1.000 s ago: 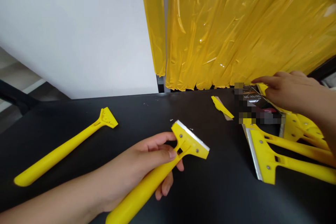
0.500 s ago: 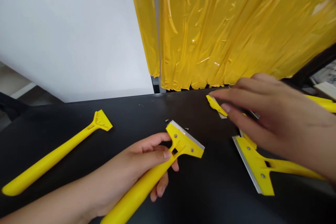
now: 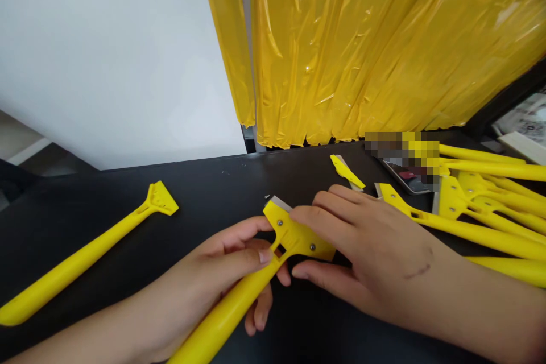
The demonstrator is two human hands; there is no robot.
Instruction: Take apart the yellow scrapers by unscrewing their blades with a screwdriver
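My left hand [image 3: 239,264] is closed round the neck of a yellow scraper [image 3: 222,310], which points up and to the right. Two screws show in its head, and a metal blade lines the far edge. Over the right end of that head lies my right hand [image 3: 362,239], fingertips on the blade side and thumb by the lower edge; it covers part of the blade. Beyond the right hand is a small yellow clamp piece [image 3: 347,170] with a blade strip against it. A tiny screw [image 3: 267,197] rests just past the scraper head.
At left on the black table [image 3: 106,261] lies a yellow scraper handle [image 3: 89,256] with no blade on its head. Several yellow scrapers [image 3: 460,227] are piled at right, beside a phone-like dark device [image 3: 405,176], partly blurred out. Yellow plastic sheeting [image 3: 341,51] hangs behind.
My right hand has moved left and down from beside the clamp piece to the head of the held scraper. The clamp piece stays on the table. My left hand keeps its hold.
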